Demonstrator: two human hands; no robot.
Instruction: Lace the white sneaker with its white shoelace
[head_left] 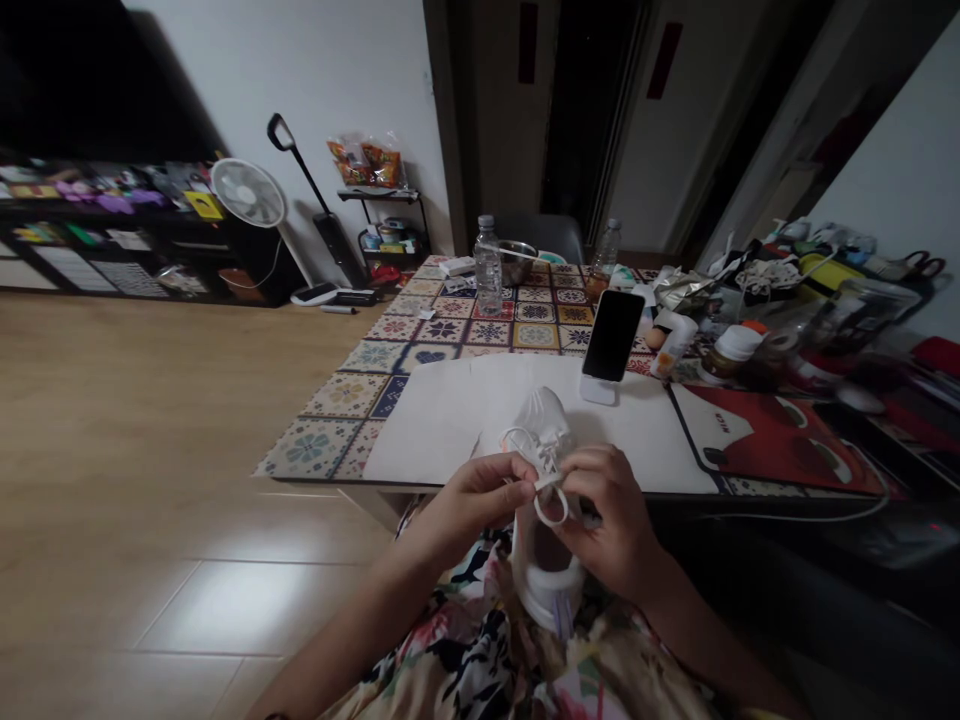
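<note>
A white sneaker [551,590] rests between my lap and the table's front edge, its toe pointing away over the white sheet and its heel toward me. My left hand [491,490] pinches a white shoelace [553,517] between thumb and index finger, just above the tongue. On the other side, my right hand [611,515] has its fingers curled against the same lace, by the eyelets. One lace loop hangs below the fingers over the shoe's opening, and another strand lies over the left of the toe area. The right fingertips are partly hidden.
A white sheet [435,420] covers the front of the patterned table [322,440]. A phone on a stand [611,345] stands beyond the shoe. Plastic bottles [489,270], a metal bowl [516,265], jars [735,345] and a red tablet-like case [772,435] lie around.
</note>
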